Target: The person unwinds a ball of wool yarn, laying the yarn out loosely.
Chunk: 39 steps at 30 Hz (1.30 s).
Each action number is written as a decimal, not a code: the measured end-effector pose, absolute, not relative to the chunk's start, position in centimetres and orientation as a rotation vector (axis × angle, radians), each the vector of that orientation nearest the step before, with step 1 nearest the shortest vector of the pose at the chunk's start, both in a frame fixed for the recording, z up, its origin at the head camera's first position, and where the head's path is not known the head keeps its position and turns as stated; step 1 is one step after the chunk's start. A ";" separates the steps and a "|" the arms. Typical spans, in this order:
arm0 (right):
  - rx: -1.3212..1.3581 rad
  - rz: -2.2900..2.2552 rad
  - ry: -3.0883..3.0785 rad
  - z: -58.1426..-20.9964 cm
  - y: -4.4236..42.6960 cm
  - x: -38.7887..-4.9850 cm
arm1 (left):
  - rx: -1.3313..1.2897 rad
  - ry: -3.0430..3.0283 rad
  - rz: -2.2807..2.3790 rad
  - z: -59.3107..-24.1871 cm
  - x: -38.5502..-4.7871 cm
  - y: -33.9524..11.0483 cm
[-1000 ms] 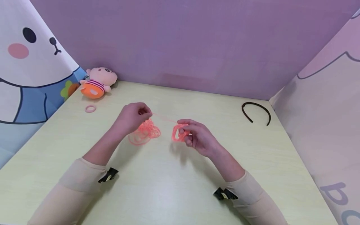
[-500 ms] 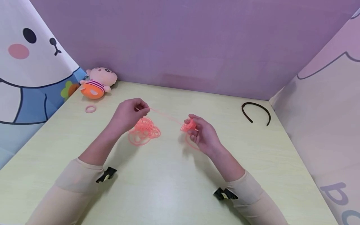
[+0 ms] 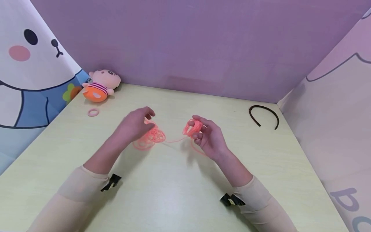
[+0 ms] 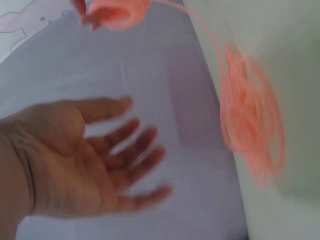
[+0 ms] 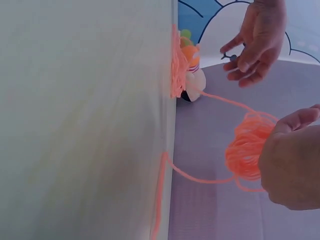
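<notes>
Partly hidden pink cord pile [image 3: 158,136] below left hand [image 3: 134,126], fingers spread, right hand [image 3: 212,139] gripping half-covered coil [image 3: 197,127]

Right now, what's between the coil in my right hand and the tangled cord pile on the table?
One strand of cord runs from the pile to the coil in your right hand, over the tabletop; the head view shows it.
</notes>
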State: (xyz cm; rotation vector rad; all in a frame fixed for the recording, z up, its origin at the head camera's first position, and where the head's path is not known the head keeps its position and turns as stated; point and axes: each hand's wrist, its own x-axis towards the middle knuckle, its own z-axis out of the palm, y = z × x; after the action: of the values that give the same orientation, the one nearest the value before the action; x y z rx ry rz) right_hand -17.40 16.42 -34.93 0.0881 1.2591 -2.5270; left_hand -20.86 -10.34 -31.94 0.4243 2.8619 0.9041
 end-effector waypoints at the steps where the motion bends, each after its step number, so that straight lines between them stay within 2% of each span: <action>1: 0.053 -2.529 1.242 -34.9 16.4 -17.4 | 0.479 2.815 0.964 -32.2 -20.7 -9.9; 9: -0.163 -2.532 1.135 -34.8 16.5 -16.9 | 0.617 2.436 1.204 -34.4 -19.1 -6.4; 16: -0.227 -2.552 1.070 -34.8 16.4 -17.0 | 0.521 2.444 1.211 -34.3 -19.3 -6.5; 28: -0.158 -2.420 1.139 -34.9 16.5 -17.0 | 0.287 2.698 1.398 -32.8 -21.5 -9.7; 39: 0.010 -2.292 1.390 -35.0 16.3 -17.1 | 0.317 2.688 1.848 -31.4 -21.0 -9.9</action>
State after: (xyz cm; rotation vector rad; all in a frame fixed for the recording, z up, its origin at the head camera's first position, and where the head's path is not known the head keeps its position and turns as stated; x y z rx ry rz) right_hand -17.14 16.34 -35.01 0.0098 1.3901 -2.2924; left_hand -21.01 -9.95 -31.42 0.3173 2.6876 1.8484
